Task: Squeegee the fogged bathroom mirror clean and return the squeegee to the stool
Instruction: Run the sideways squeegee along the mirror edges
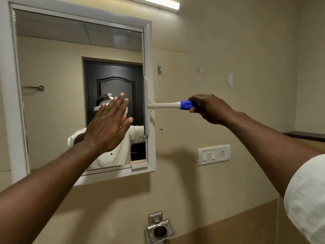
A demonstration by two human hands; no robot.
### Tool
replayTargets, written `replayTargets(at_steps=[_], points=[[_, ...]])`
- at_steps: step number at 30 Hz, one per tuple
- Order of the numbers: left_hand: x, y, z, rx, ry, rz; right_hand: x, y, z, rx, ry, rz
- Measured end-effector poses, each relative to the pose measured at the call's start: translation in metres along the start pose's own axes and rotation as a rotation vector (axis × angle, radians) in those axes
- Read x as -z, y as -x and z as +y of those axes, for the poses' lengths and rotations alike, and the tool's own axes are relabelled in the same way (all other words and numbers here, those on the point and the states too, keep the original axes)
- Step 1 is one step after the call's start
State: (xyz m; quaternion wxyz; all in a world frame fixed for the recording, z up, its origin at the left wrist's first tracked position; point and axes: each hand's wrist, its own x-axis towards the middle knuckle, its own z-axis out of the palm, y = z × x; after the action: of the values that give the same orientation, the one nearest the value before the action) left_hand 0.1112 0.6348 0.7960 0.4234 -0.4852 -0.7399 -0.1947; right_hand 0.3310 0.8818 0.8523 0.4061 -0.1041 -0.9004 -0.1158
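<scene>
The white-framed mirror hangs on the beige wall at the left; its glass looks clear and reflects a dark door. My right hand grips the blue end of the squeegee handle. The squeegee is white with a blue blade, and its head stands upright against the mirror's right edge, partly over the frame. My left hand is held flat with fingers together in front of the middle of the glass; I cannot tell if the palm touches it. The stool is out of view.
A white switch and socket plate sits on the wall right of the mirror. A steel cup holder is fixed below. A tube light runs above, and a dark shelf edge shows at the far right.
</scene>
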Motion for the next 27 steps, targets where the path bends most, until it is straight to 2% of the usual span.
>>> replayTargets(at_steps=[8, 13, 27], points=[[0.023, 0.025, -0.024, 0.048, -0.029, 0.000, 0.004, 0.002, -0.005, -0.016, 0.000, -0.022], [0.048, 0.049, -0.044, 0.104, -0.053, -0.018, 0.002, 0.003, -0.022, 0.031, -0.081, -0.007], [0.114, 0.146, -0.136, 0.340, -0.262, -0.087, -0.084, -0.025, -0.197, 0.215, -0.349, -0.027]])
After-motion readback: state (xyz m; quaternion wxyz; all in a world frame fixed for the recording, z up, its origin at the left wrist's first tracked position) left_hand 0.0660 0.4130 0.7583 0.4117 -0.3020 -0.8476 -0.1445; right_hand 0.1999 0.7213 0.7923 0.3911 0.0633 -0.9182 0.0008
